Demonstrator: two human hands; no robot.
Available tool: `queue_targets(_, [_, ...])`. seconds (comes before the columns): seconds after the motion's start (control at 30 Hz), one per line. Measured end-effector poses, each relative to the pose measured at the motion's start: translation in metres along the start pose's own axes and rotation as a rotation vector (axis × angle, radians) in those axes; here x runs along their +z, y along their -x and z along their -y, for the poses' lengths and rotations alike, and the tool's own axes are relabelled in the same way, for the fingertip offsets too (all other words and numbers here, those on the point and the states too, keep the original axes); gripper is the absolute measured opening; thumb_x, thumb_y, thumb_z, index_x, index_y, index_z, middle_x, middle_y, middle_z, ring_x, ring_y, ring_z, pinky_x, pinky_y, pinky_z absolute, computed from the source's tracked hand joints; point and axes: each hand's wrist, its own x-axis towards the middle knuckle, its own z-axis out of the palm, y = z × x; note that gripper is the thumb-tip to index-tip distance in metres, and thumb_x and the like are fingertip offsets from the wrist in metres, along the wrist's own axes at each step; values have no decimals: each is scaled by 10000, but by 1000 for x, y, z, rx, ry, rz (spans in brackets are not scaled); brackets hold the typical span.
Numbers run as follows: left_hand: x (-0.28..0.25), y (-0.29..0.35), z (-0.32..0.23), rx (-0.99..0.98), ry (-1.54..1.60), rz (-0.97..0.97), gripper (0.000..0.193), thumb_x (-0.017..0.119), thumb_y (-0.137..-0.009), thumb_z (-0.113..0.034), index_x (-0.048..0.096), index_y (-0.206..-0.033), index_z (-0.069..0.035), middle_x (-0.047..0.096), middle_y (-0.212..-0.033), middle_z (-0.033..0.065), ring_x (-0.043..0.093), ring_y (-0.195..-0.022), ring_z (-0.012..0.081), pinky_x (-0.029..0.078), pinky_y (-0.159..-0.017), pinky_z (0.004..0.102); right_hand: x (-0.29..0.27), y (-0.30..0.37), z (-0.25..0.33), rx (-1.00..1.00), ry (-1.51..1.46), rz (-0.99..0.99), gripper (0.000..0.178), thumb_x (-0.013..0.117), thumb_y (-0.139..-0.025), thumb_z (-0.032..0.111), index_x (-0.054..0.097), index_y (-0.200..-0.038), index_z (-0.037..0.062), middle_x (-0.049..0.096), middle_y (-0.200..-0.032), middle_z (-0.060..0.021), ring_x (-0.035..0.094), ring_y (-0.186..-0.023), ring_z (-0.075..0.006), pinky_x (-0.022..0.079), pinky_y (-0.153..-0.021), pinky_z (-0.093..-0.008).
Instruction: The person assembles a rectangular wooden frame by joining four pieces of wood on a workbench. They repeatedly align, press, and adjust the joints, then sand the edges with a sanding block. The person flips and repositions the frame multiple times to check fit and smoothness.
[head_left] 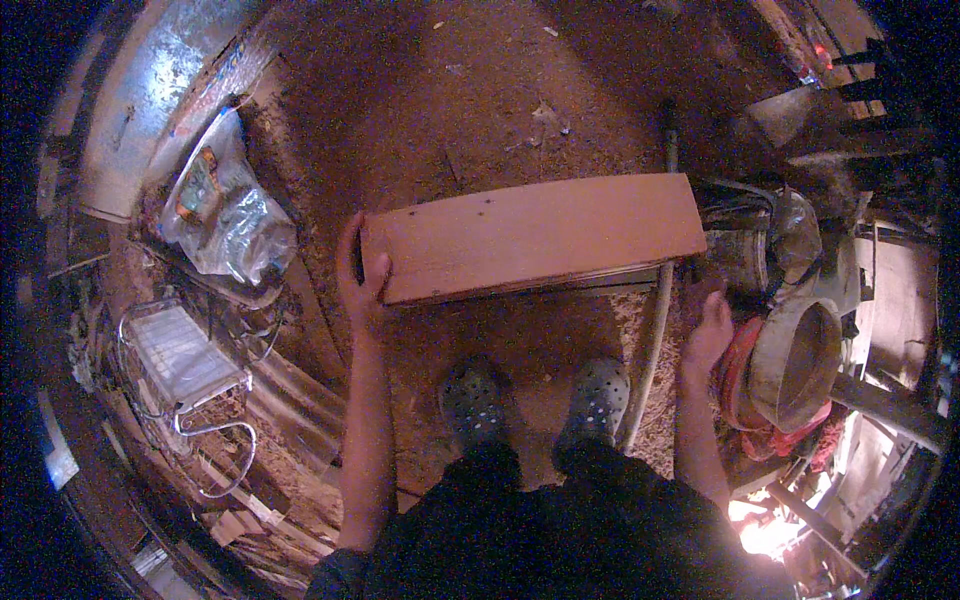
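A broad reddish-brown wooden board (530, 235) spans the space in front of me, its right end a little farther off than its left. Small dark holes dot its upper face, and its near edge looks layered. At its left end, my left hand (363, 275) grips it, thumb over the near corner and fingers along the end. Just below the board's right corner is my right hand (707, 325), its thumb upward. Dark shadow covers its other fingers, so whether they touch the board cannot be made out.
Clear plastic bag (235, 205) and a metal wire rack (180, 350) lie at left. A pale hose or pole (655, 350) runs beside my right shoe (600, 390). Right of it stand a round drum-like container (795, 365), red material (738, 375) and scrap wood. Sawdust covers the ground.
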Motion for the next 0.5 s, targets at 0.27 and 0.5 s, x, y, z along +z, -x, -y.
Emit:
queue_targets(0.27, [-15, 29, -13, -25, -93, 72, 663, 677, -788, -277, 433, -1343, -8, 443, -1380, 145, 406, -1277, 269, 271, -1095, 380, 2, -68, 64, -141, -143, 145, 484, 530, -940, 366, 595, -1138, -71, 635, -1121, -131, 575, -971, -200, 428, -889, -310])
queue_targets(0.5, [-19, -13, -39, -350, -286, 69, 403, 523, -941, -345, 579, -1197, -39, 563, -1233, 119, 497, -1148, 230, 342, -1015, 329, 31, -86, 83, -152, -43, 409, 515, 544, -911, 437, 641, -1028, -55, 675, -963, -197, 630, -874, -280, 473, -803, -362])
